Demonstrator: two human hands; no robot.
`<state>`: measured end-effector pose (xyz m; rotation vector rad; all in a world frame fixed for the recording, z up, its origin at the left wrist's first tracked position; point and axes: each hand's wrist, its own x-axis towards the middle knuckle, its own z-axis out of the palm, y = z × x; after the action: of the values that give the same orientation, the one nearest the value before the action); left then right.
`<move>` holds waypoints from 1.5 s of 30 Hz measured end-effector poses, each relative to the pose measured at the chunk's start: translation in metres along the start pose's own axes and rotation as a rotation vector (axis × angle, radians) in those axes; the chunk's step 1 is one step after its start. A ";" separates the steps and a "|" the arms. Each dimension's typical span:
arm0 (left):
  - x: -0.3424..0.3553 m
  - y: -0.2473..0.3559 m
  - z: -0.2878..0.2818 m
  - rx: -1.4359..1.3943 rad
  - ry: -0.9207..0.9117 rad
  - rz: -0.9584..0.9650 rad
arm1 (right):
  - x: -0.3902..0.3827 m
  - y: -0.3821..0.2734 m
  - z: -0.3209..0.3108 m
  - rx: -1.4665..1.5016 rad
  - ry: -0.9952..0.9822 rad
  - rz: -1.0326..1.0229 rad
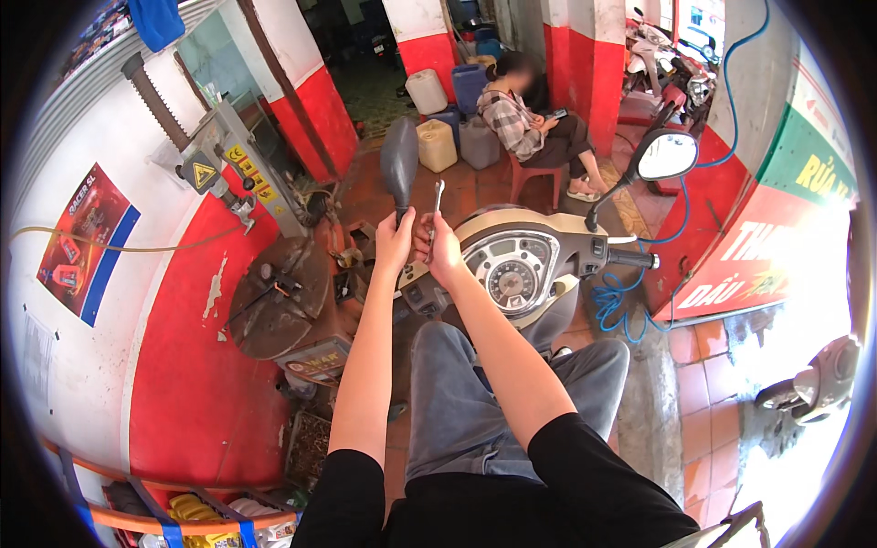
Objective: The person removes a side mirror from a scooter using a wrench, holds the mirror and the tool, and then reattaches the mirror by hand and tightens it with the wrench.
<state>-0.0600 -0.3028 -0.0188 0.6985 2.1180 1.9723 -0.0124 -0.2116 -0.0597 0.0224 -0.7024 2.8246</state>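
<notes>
At lower left I'm seeing an orange-and-blue rack holding yellow and whitish bottles. Farther right, white, cream, blue and grey jerrycans are standing beyond the scooter; what they contain I cannot tell. Both my forearms are stretching forward, converging. My left hand is gripping the black mirror by its stem, left of the dashboard. Just beside it, my right hand is pinching the wrench, its head pointing up.
</notes>
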 end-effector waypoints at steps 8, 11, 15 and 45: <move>0.023 -0.046 -0.026 -0.034 -0.023 0.174 | -0.016 -0.014 0.034 -0.119 0.036 -0.030; 0.020 -0.030 -0.012 -0.042 -0.122 0.108 | -0.017 -0.050 0.052 -0.355 0.144 -0.234; 0.019 -0.031 -0.015 -0.050 -0.241 0.083 | -0.010 -0.071 0.060 -0.385 -0.087 0.007; -0.047 -0.037 -0.048 0.220 0.141 0.631 | -0.033 -0.040 0.090 -1.578 -0.604 -0.328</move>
<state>-0.0476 -0.3666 -0.0586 1.4588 2.4348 2.1260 0.0254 -0.2256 0.0358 0.6183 -2.4510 1.2697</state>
